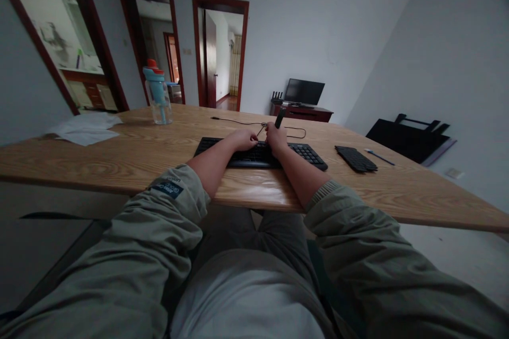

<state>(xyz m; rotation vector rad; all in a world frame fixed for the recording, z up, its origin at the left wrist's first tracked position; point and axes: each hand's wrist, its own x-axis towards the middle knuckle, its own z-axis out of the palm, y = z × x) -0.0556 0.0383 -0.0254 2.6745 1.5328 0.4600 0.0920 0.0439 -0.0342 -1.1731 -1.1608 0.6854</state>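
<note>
And the right hand (275,137) clenches a dark upright tool (280,117) over the keyboard (254,159) on the table (258,186), hands covering some keys! Left hand (243,140) alongside, its grip impossible to tell. Clear bottle (152,96): blue tube (162,113) inside, any liquid indistinct.

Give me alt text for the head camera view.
A person's left hand and right hand are at a black keyboard on a wooden table, the right holding a dark narrow object; a bottle and white papers sit farther left.

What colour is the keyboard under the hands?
Black; the keyboard shows in the head view, the only one here.
</note>
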